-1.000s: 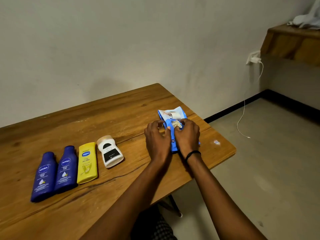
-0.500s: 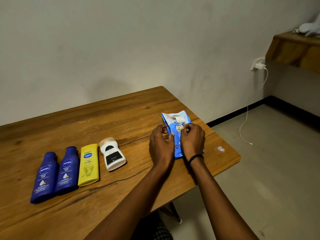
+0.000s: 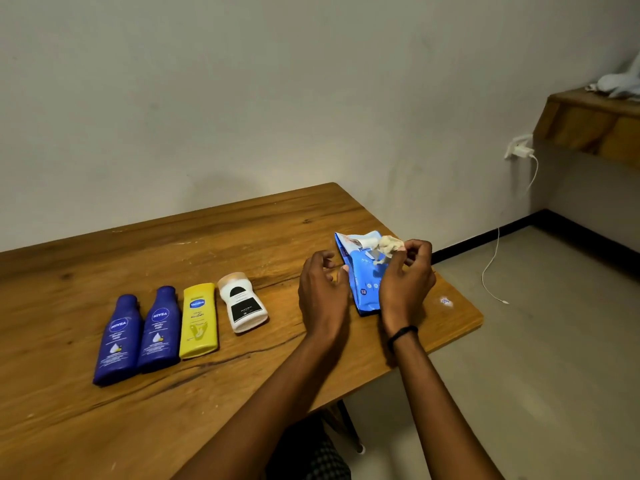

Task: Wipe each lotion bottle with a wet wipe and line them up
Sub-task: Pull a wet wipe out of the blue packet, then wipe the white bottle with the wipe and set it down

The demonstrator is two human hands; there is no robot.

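Wet wipe [image 3: 389, 247]: crumpled, off-white, sticking up out of the opening at the far end of the blue wipe pack [image 3: 363, 275], right of frame centre. Right hand [image 3: 407, 275]: thumb and fingertips pinch the wipe from the right, the other fingers curled in; a black band [image 3: 401, 332] sits on the wrist. The pack lies on the bench [image 3: 173, 244] near its right-hand edge, the lower part hidden behind the right hand. Left hand [image 3: 322, 292]: just left of the pack, fingers loosely curled toward its edge; I cannot tell whether they grip the pack or only come close. Four lotion bottles lie flat in a row in the lower left of the frame, caps pointing away: first blue bottle [image 3: 117, 341] and second blue bottle [image 3: 159, 330] touching side by side, yellow bottle [image 3: 198, 320] just beside them, white bottle [image 3: 244, 303] with a black label a little apart and slanted. A small pale sticker [image 3: 446, 301] is on the bench's right corner. Upper right of the frame: wall socket with a white charger [image 3: 519, 150], its cable [image 3: 491, 265] trailing down onto the floor, and a wooden shelf [image 3: 588, 123] with a pale bundle [image 3: 620, 83] on top.
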